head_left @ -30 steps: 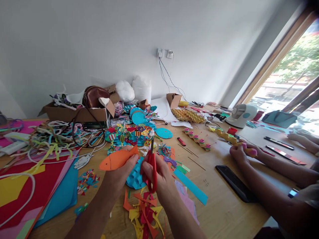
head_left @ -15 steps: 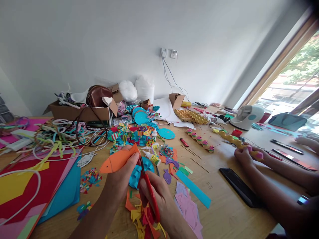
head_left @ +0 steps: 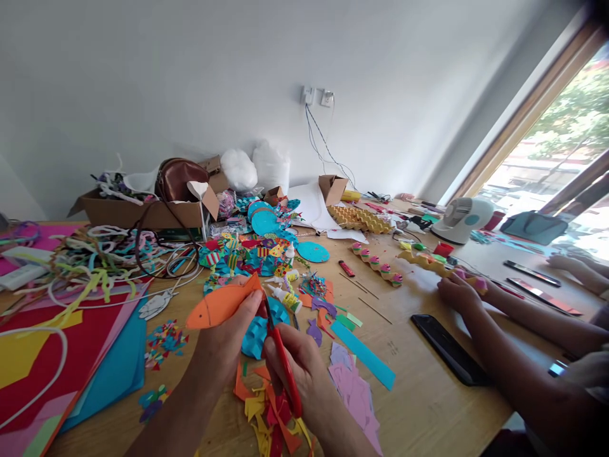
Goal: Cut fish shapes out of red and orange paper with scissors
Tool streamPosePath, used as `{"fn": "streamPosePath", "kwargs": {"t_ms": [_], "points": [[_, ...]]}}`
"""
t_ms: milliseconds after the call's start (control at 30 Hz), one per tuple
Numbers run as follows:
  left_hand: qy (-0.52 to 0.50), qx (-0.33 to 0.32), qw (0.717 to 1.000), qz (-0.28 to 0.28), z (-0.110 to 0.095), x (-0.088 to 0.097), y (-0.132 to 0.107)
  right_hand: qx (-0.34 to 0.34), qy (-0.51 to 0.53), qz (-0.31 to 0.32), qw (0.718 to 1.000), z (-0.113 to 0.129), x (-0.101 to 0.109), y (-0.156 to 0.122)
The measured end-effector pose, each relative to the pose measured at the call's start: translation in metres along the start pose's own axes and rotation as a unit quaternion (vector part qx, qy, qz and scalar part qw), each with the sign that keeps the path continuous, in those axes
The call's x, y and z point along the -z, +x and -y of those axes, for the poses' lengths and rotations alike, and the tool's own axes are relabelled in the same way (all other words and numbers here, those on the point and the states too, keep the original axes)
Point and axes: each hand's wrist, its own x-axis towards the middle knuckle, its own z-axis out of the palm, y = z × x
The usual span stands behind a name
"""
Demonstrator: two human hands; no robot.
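Observation:
An orange paper fish (head_left: 214, 310) with a drawn eye and gill line is pinched by its tail end in my left hand (head_left: 238, 324). My right hand (head_left: 297, 362) is closed around red-handled scissors (head_left: 285, 371), whose blades point up to the tail beside my left thumb. Whether the blades touch the paper I cannot tell. Under my hands lie yellow, red and orange paper scraps (head_left: 269, 406). A blue crumpled paper piece (head_left: 254, 336) sits just behind them, with a glue bottle (head_left: 288, 298) beyond it.
Coloured paper sheets (head_left: 104, 381) cover the left side. Purple scraps (head_left: 354, 397), a blue strip (head_left: 364, 355) and a black phone (head_left: 450, 349) lie to the right. Another person's hands (head_left: 459, 295) hold a painted egg-carton strip (head_left: 428, 261). A cardboard box (head_left: 143, 214) and a white fan (head_left: 461, 219) stand farther back.
The view has shifted slightly, so the table's things sit a little farther left. My hands keep hold of the fish and scissors in nearly the same pose. The other person's hands have moved slightly.

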Motion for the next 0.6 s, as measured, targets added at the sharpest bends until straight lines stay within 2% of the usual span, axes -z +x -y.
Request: {"fn": "streamPosePath", "kwargs": {"t_ms": [600], "points": [[-0.066,0.022,0.997,-0.028,-0.0004,-0.0045,0.0002,0.007,-0.018,-0.007,1.000,-0.0022,0.0020,-0.0011]]}}
